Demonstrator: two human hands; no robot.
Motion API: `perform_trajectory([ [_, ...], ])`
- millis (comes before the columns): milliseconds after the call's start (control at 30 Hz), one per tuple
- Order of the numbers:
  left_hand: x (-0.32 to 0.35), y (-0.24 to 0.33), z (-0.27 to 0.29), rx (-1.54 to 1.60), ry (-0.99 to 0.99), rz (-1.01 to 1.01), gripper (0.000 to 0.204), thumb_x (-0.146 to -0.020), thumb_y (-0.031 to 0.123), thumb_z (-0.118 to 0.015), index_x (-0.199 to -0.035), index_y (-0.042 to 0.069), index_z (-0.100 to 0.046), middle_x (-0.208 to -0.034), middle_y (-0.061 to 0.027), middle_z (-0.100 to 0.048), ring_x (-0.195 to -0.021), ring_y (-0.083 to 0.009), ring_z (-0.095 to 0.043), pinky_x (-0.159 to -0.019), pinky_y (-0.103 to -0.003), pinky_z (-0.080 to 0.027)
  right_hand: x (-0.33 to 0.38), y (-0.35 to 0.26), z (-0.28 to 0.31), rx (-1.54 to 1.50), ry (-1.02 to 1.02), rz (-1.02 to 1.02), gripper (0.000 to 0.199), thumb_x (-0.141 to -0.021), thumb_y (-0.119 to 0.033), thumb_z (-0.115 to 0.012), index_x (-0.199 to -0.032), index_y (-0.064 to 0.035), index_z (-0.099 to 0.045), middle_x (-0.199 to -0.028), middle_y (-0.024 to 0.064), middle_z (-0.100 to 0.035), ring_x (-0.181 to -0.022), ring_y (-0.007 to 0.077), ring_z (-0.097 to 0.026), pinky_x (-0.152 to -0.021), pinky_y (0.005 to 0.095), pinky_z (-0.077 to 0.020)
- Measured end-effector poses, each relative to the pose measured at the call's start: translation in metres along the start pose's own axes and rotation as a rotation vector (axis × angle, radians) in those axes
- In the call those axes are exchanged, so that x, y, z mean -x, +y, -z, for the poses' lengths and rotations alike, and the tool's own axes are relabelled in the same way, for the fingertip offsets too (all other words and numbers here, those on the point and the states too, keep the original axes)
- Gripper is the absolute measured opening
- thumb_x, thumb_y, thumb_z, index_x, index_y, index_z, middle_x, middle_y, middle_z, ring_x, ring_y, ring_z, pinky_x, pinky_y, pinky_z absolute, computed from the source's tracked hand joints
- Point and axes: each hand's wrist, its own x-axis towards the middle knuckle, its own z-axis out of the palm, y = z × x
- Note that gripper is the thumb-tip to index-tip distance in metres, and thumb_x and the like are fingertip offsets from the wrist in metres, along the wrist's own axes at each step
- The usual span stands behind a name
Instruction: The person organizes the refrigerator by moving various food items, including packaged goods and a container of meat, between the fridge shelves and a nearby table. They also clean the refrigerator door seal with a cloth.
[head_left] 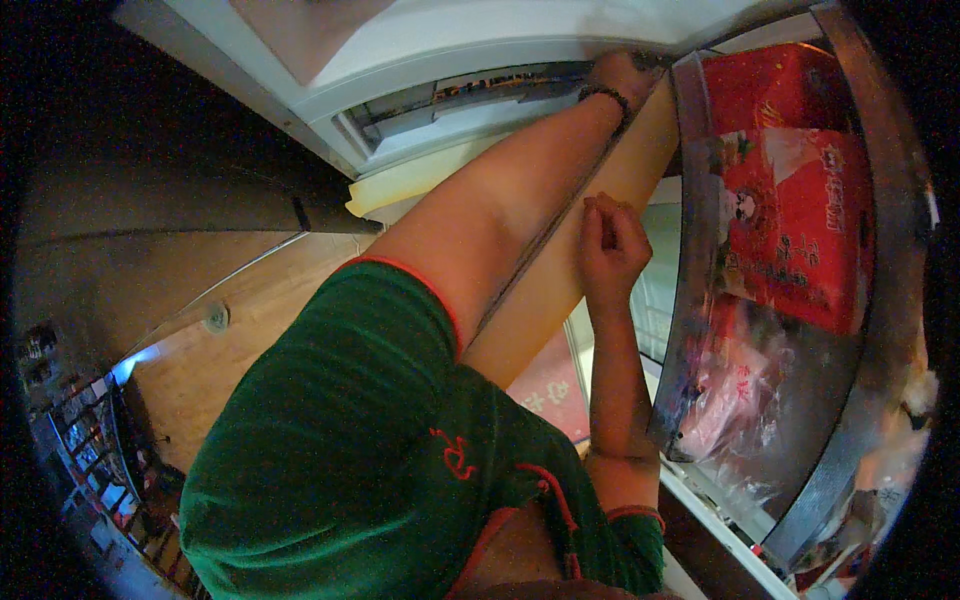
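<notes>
Reaching up, my left hand (pixel 625 75) presses on the white frame (pixel 450 55); its fingers are hidden, so open or closed I cannot tell. My right hand (pixel 610 240) pinches closed on the cream sheet (pixel 540 290). I think the sheet could slip or crease if that pinch loosens. The metal shelf (pixel 690 280) holds red boxes (pixel 800 220) and plastic bags (pixel 740 390).

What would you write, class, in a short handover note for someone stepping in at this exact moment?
Left hand: arm stretched up, hand at the top edge of the pale yellow strip, by the white frame; grip hidden.
Right hand: fingers pinched together against the same strip, lower down.
Things: the strip runs diagonally below the frame; red packages sit on the metal shelf to the right.
Done: strip held at two points.
Left: cannot tell whether it is fixed yet.
</notes>
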Motion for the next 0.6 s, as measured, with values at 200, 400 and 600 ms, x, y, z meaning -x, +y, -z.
perform_trajectory([
  [200, -0.013, 0.009, 0.007, -0.249, -0.327, 0.068, 0.048, -0.076, 0.045, -0.063, -0.100, 0.003, -0.065, -0.104, -0.0197, -0.063, -0.096, -0.0331, -0.061, -0.085, -0.041, -0.049, 0.001, -0.001, 0.002, -0.024, 0.050, -0.003, 0.005, -0.080, -0.001, -0.062, -0.085, -0.0013, -0.063, -0.079, 0.0043, -0.060, -0.064, 0.0084, -0.051, -0.055, 0.0208, -0.0407],
  [400, 0.000, -0.020, 0.012, -0.279, -0.198, -0.176, 0.047, -0.076, 0.043, -0.061, -0.070, -0.003, -0.064, -0.070, -0.0224, -0.063, -0.063, -0.0366, -0.061, -0.061, -0.045, -0.049, -0.005, -0.009, 0.013, 0.012, -0.011, -0.010, 0.005, -0.077, -0.001, -0.063, -0.082, -0.0022, -0.062, -0.073, 0.0091, -0.060, -0.061, 0.0175, -0.055, -0.055, 0.0285, -0.0452],
  [600, 0.067, 0.006, 0.079, -0.306, -0.439, -0.092, 0.043, -0.076, 0.038, -0.063, -0.069, -0.005, -0.062, -0.066, -0.0222, -0.060, -0.061, -0.0330, -0.060, -0.057, -0.042, -0.046, -0.003, -0.013, 0.011, -0.011, 0.023, 0.002, 0.004, -0.079, -0.001, -0.060, -0.082, -0.0014, -0.062, -0.074, 0.0093, -0.060, -0.062, 0.0193, -0.056, -0.057, 0.0291, -0.0461],
])
